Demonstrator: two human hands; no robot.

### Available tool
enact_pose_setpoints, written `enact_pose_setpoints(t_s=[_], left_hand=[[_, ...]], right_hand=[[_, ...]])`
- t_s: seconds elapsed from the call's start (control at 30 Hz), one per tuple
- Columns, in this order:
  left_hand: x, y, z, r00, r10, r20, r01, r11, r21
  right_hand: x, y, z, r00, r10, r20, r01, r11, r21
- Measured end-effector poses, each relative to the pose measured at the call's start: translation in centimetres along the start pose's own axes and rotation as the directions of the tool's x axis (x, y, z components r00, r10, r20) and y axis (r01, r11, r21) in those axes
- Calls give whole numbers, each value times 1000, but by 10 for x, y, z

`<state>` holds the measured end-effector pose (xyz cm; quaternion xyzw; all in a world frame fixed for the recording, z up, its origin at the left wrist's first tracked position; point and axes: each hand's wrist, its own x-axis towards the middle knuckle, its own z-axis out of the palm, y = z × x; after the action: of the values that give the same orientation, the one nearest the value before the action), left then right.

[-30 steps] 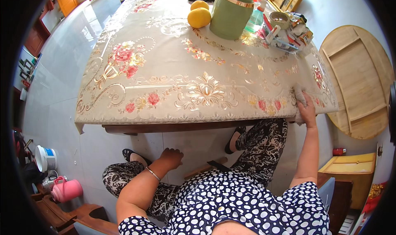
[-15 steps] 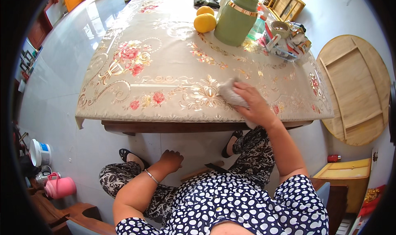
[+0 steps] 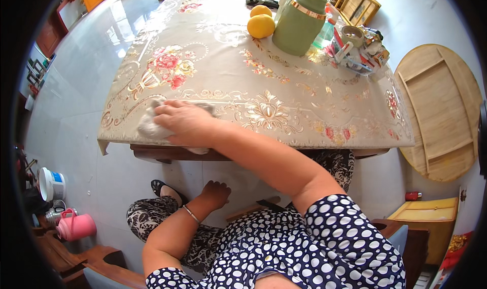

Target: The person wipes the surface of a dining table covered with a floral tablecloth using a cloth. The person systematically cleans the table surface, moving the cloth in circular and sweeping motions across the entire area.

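My right hand (image 3: 188, 122) presses a pale grey, bunched cloth (image 3: 151, 124) against the patterned tablecloth (image 3: 223, 76), near the front left part of the table. One end of the cloth hangs at the front edge below my palm. My right arm reaches across my body to get there. Beside my left knee, well below the table's edge, my left hand (image 3: 216, 194) rests with its fingers curled in and nothing visible in them. A bangle (image 3: 192, 214) circles that wrist.
Farther back on the table stand a green jug (image 3: 299, 25), two yellow-orange fruits (image 3: 261, 25) and a clear tray of small items (image 3: 357, 63). A round wooden board (image 3: 439, 111) leans on the right wall. A pink container (image 3: 76, 225) and a white bucket (image 3: 51, 184) sit on the left floor.
My right hand has swept the cloth from the middle right of the front edge far over to the left. My left hand has stayed by my knee.
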<state>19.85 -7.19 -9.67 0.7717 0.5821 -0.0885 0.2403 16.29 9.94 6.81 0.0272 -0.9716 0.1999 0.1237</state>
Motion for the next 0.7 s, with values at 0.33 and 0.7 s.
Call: enact_pose_setpoints(t_s=[0.33, 0.7], left_hand=[[12, -3, -17, 998, -52, 42, 52, 999, -11], [24, -4, -10, 982, -47, 184, 44, 999, 21]], right_hand=[[-5, 1, -7, 1000, -18, 0, 18, 1000, -8], [-207, 78, -105, 921, 318, -227, -342, 936, -77]])
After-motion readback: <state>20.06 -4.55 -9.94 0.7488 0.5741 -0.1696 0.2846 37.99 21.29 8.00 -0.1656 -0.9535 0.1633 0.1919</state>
